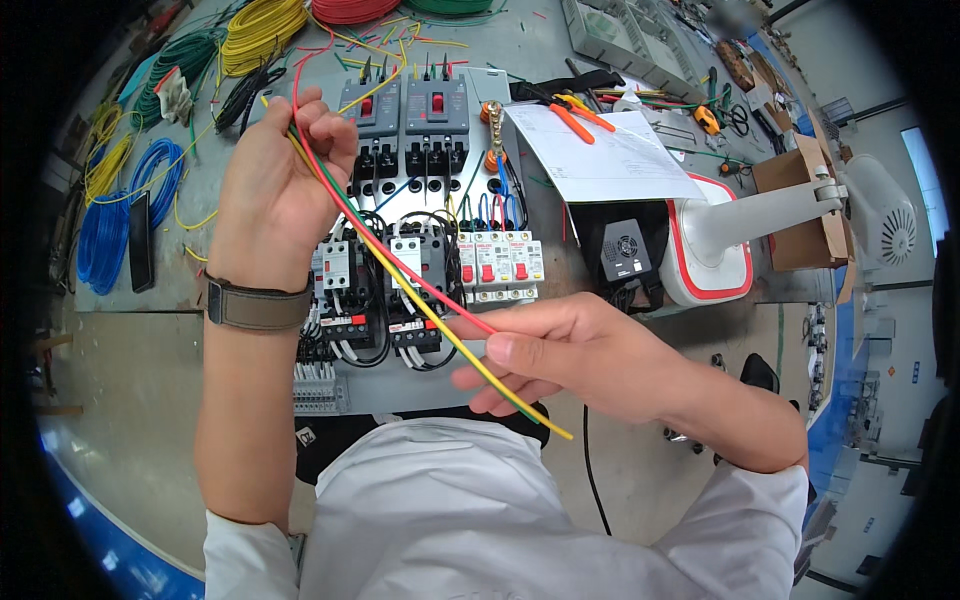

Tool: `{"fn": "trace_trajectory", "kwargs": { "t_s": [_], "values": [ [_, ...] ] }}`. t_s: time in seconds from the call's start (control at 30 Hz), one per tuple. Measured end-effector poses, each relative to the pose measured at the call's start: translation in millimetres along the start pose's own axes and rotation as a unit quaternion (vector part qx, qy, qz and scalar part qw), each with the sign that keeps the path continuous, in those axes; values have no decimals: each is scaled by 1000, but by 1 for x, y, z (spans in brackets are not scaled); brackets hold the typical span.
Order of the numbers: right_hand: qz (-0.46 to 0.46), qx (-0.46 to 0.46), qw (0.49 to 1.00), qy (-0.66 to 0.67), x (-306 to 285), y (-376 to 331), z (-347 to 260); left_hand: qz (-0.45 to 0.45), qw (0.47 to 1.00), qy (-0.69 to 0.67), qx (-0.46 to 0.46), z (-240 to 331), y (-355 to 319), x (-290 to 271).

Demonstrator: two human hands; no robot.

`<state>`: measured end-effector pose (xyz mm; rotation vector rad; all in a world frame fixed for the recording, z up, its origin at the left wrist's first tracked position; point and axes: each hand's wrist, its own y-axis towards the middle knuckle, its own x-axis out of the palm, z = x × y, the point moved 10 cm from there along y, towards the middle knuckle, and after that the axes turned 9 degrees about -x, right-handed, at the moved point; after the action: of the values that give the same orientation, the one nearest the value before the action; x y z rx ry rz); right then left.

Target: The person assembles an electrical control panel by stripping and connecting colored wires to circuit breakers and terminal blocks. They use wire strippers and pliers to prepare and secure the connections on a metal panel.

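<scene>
My left hand (288, 185), with a strap on its wrist, is closed around a red wire (432, 291), a green wire (345, 203) and a yellow wire (556, 428). These run side by side down to the right. Thumb and fingers of my right hand (570, 355) pinch the red wire near its end. The green and yellow ends extend past the right fingers. Below the wires lies a panel with two grey breakers (437, 120), contactors (335, 266) and small white breakers with red levers (490, 268).
Coils of yellow wire (262, 38) and blue wire (105, 235) lie at the left. Orange-handled pliers (573, 124) rest on a paper sheet (635, 160) at the right. A white fan-like device (715, 240) and a cardboard box (790, 180) stand beyond.
</scene>
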<state>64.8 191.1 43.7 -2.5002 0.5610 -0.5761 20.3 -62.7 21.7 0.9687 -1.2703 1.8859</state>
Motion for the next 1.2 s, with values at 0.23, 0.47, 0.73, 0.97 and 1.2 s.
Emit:
{"fn": "trace_trajectory", "kwargs": {
  "t_s": [0.23,0.47,0.73,0.97,1.2],
  "values": [
    [-51,2,998,-21,6,4,6,-44,998,23,-39,5,6,-7],
    [-85,-37,995,-27,17,7,2,-50,997,26,-49,9,7,-7],
    [-79,0,996,42,22,4,9,-53,997,40,-44,12,6,-9],
    [-129,41,977,166,28,3,24,-35,997,43,-62,4,6,-13],
    [-68,50,989,124,27,1,31,-57,994,40,-83,-7,8,-16]
  ]
}}
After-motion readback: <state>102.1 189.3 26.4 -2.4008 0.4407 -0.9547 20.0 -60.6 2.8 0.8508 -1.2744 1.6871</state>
